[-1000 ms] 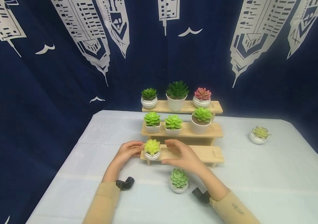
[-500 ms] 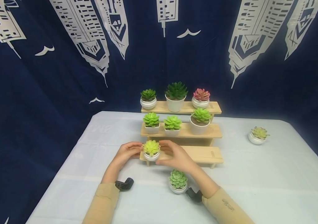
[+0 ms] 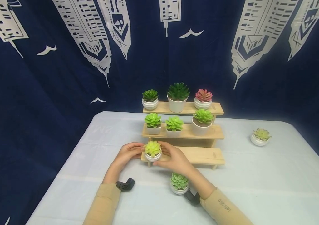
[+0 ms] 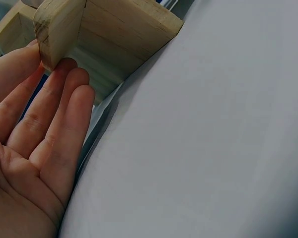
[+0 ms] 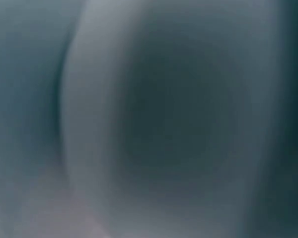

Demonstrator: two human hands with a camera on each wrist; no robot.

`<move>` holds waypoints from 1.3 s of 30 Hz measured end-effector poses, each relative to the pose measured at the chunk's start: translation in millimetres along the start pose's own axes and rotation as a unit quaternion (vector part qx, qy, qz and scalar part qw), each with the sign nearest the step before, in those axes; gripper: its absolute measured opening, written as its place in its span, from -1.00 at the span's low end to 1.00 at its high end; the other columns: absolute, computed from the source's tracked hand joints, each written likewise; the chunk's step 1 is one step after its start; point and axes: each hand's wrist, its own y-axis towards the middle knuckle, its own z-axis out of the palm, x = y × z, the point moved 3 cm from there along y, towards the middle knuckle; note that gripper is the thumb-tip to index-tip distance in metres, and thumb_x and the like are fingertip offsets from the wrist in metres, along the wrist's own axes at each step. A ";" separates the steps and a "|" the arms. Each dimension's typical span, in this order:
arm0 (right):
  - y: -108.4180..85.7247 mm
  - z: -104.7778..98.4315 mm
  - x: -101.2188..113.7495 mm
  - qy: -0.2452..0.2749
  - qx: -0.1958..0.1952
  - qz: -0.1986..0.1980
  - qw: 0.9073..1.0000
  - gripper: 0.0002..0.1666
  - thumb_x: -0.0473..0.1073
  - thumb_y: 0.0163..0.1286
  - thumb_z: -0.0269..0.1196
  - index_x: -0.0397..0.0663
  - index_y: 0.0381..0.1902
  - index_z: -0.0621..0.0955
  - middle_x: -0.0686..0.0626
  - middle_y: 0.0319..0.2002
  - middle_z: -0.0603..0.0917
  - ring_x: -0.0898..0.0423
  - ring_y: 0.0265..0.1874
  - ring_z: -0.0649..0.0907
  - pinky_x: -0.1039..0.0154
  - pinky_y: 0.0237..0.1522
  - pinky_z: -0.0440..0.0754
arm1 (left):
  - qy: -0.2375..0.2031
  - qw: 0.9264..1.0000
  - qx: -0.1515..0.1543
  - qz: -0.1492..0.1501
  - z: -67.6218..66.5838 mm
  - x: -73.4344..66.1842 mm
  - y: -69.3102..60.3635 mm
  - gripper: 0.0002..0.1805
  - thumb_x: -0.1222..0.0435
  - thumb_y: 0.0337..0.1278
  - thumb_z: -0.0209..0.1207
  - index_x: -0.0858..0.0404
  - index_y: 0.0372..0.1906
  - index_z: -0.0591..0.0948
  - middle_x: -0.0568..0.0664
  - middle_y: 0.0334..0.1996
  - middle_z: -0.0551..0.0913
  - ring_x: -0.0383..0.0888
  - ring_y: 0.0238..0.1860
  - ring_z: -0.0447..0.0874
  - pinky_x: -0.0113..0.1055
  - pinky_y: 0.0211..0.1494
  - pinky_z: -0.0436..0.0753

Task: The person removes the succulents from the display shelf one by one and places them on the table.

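A small yellow-green succulent in a white ribbed pot stands at the left end of the lowest step of a three-step wooden plant stand. Around the pot's right side curl the fingers and thumb of my right hand. My left hand is beside that same end; in the left wrist view its thumb and fingertips pinch the end of a wooden board. A pale green succulent in a white pot stands on the table just below my right wrist. The right wrist view is only a close blur.
Several potted succulents fill the upper steps, among them a tall dark green one, a pink one and a bright green one. Another pale succulent stands far right on the white-covered table. A dark blue curtain hangs behind.
My right hand has moved left, from apart from the yellow-green succulent to holding its pot. The left hand stays at the stand's end.
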 end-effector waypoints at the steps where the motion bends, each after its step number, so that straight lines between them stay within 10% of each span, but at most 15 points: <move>1: 0.4 0.1 0.1 -0.008 0.001 0.000 1.000 -0.03 0.00 -0.04 0.51 -0.13 0.29 0.36 -0.13 0.17 0.50 0.00 0.08 0.56 0.21 0.13 0.52 | 0.000 1.000 -0.001 0.000 -0.2 0.0 0.1 -0.61 0.36 0.14 0.23 0.50 0.04 0.52 0.14 -0.17 0.67 -0.09 -0.21 0.68 -0.18 -0.08 0.68; 39: -7.6 -24.5 23.9 -0.033 -0.072 -0.011 0.997 -0.11 0.04 -0.21 0.58 -0.01 0.14 0.51 0.08 0.01 0.59 0.10 -0.06 0.62 0.14 0.06 0.56 | 0.000 1.000 0.000 -0.002 -0.4 0.9 0.6 -0.60 0.33 0.13 0.25 0.48 0.04 0.54 0.12 -0.19 0.67 -0.08 -0.24 0.69 -0.18 -0.12 0.69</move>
